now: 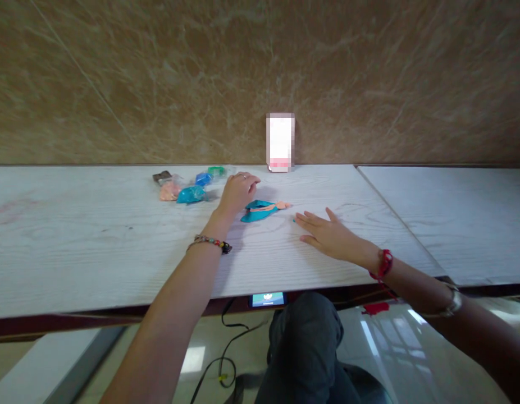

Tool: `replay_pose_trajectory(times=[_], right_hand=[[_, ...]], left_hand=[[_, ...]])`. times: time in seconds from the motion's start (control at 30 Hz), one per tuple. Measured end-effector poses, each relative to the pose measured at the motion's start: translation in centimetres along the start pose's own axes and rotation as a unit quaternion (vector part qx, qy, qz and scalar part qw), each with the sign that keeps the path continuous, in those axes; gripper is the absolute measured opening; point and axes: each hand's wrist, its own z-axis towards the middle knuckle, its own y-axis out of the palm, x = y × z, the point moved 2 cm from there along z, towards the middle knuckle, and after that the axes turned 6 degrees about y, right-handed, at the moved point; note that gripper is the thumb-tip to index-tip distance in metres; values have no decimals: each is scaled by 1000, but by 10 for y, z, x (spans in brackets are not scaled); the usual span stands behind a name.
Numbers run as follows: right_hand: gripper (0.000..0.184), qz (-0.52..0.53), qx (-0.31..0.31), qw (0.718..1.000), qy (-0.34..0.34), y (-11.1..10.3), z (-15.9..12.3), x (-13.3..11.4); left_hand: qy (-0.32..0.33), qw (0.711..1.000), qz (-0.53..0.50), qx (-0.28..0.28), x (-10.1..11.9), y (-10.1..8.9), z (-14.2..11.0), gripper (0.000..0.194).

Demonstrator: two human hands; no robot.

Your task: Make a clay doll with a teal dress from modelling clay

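And here on the pale counter (95, 252) lies the blue-and-peach piece (260, 214), between the two hands, its peach tip (282, 205) pointing towards the right; the left hand (242, 188) hangs just beside its far left end, fingers bent, and whether anything sits within them I cannot tell; the right hand (327, 233) is spread palm down, gripping nothing visible, with a tiny teal crumb (294, 220) right at its fingertips, touching or not is too small to call; off to the left, a teal packet (191, 194) lies among other coloured packets (170, 191); now, the piece looks like modelling clay, so judge it light, soft and easily dented; the thin strips could stretch or tear, so a gentle pinch at the broader blue end (248, 217) seems the safest hold!
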Motion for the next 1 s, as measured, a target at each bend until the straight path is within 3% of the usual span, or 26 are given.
replay_pose_trajectory(times=[0.07, 0.27, 0.4, 0.6, 0.73, 0.9, 1.0], right_hand=[[48, -6, 5, 999, 39, 1, 3, -3], [48, 3, -20, 1000, 13, 7, -3, -14], [48, 9, 1, 998, 60, 6, 5, -14], [47, 31, -8, 999, 18, 9, 7, -18], [47, 35, 19, 997, 70, 11, 11, -16], [46, 40, 7, 999, 7, 14, 12, -17], [46, 48, 18, 998, 46, 14, 15, -13]], left_hand=[[-10, 1000, -5, -4, -1, 0, 0, 28], [-13, 1000, -15, -8, -3, 4, 0, 30], [-5, 1000, -11, -9, -4, 5, 0, 30], [-12, 1000, -19, -10, -3, 5, 0, 29], [-11, 1000, -15, -14, -3, 5, 0, 29], [-5, 1000, -20, -14, -3, 6, 0, 30], [-1, 1000, -18, -20, -1, 6, 1, 29]])
